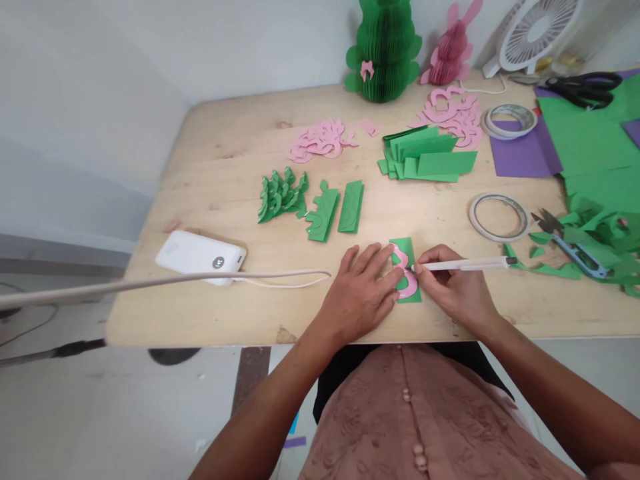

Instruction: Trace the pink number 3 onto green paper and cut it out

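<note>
My left hand (pixel 364 287) lies flat with its fingers spread, pressing a pink paper cutout (pixel 409 287) onto a small green paper piece (pixel 413 249). The cutout has a curvy, looped outline. In my right hand (pixel 453 283) is a white pen (pixel 470 264), pinched close to its tip. That tip meets the cutout's right edge, beside my left fingertips. Two green folded pieces with drawn curves, one partly cut (pixel 323 215) and one whole (pixel 351 207), lie beyond my left hand. Near them sits a pile of curled green cutouts (pixel 283 195).
A white power bank (pixel 200 255) with a cable lies left. Pink cutouts (pixel 320 141), green strips (pixel 425 155) and tape rolls (pixel 500 217) are farther back. Snips (pixel 570 243) and green scraps lie right; black scissors (pixel 585 87), paper figures (pixel 383 53) and a fan (pixel 540 30) stand behind.
</note>
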The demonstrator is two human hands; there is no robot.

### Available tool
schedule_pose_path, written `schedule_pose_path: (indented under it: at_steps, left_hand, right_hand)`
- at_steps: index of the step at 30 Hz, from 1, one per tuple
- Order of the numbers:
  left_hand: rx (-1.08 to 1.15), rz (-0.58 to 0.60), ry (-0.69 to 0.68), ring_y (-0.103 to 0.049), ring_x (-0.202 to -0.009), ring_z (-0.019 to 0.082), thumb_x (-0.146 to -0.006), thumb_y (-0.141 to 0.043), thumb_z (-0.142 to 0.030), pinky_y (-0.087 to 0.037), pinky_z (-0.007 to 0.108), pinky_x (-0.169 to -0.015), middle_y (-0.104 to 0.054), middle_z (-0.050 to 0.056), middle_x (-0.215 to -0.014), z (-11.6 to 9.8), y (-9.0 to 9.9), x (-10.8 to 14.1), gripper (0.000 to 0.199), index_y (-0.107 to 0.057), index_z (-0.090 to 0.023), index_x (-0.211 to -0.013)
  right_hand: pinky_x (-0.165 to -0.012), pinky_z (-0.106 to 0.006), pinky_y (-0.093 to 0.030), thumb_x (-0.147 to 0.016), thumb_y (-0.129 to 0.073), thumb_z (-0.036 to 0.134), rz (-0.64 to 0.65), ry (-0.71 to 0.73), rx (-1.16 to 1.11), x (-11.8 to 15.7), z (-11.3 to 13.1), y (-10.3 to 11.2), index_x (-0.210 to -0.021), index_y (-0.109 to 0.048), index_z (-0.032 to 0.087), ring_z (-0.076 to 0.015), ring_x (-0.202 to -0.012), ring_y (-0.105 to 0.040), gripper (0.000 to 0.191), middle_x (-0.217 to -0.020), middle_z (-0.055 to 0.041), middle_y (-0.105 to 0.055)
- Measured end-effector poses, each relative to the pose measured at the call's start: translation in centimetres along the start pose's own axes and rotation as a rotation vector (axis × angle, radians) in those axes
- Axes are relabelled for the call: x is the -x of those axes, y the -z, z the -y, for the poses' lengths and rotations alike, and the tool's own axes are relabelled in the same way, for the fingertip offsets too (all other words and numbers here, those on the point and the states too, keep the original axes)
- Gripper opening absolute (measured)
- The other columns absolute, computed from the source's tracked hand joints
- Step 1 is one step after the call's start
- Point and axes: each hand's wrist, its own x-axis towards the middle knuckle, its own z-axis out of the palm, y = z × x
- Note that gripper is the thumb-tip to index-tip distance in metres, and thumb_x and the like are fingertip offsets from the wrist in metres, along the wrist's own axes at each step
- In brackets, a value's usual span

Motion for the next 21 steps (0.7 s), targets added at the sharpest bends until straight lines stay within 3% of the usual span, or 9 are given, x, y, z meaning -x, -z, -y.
schedule_pose_path:
  at_steps: [21]
  left_hand:
    - [-0.005, 0.011, 0.003, -0.033, -0.139, 0.030, -0.095, -0.045, -0.034, -0.024, 0.054, -0.114, -0.041, 0.009, -0.150, -0.02, -0.01, 0.03, 0.035, -0.056, -0.024, -0.127]
  right_hand:
    - [-0.040, -0.022, -0.033, -0.082, -0.057, 0.024, -0.008, 0.010, -0.020, 0.18, -0.18, 0.02, -0.073, -0.056, 0.020, -0.0093, -0.045, -0.045, 0.010, -0.057, 0.0034, -0.054]
